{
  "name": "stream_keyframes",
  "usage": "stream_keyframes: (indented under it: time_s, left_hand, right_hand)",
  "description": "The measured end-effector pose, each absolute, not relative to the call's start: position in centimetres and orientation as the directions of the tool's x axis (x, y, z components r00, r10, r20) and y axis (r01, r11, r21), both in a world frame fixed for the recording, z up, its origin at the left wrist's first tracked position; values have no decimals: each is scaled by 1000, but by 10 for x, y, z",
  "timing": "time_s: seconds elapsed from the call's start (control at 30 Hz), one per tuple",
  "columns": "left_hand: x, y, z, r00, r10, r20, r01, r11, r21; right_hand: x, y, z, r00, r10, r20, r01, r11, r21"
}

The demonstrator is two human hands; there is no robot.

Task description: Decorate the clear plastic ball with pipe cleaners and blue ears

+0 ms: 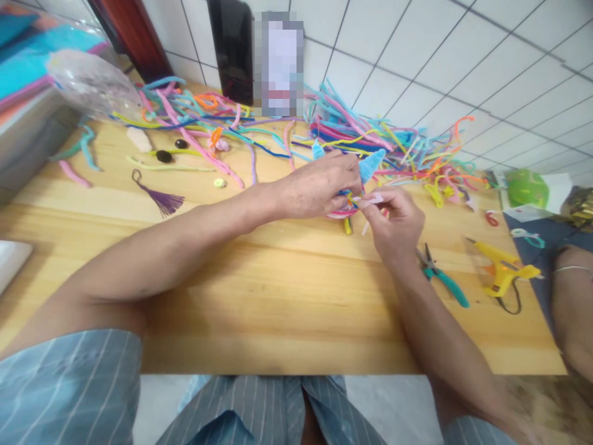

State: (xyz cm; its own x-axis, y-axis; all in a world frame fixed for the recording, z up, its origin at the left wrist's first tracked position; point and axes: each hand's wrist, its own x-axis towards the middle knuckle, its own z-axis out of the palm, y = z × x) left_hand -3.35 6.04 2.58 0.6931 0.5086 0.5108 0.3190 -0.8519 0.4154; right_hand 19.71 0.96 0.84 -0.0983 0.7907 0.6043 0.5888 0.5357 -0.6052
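My left hand (319,184) is closed over a pipe-cleaner figure with two pointed blue ears (372,165), mostly hidden under the fingers. Pink and yellow bits of it show below the hand. At its right side, my right hand (396,219) pinches a thin pale pink strip (376,198), probably a pipe cleaner, against the figure. The fingertips of both hands nearly meet there. Just right of my right wrist lie pliers (442,278) with teal handles, their jaws pointing up.
Many coloured pipe cleaners (352,123) are heaped along the tiled wall. A yellow glue gun (504,269) lies at the right, near another person's arm (574,303). A purple tassel (160,196) and black oval pieces (164,156) are on the left. A phone (282,62) leans on the wall.
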Motion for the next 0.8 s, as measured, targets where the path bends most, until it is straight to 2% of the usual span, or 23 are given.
stream_keyframes:
  time_s: [0.57, 0.8]
  left_hand:
    - [-34, 63, 21, 680, 511, 525, 317, -851, 419]
    - [-34, 63, 22, 677, 501, 539, 308, -858, 410]
  right_hand:
    - [191, 11, 0, -69, 752, 655, 599, 557, -575]
    - [189, 14, -5, -58, 711, 701, 541, 613, -576]
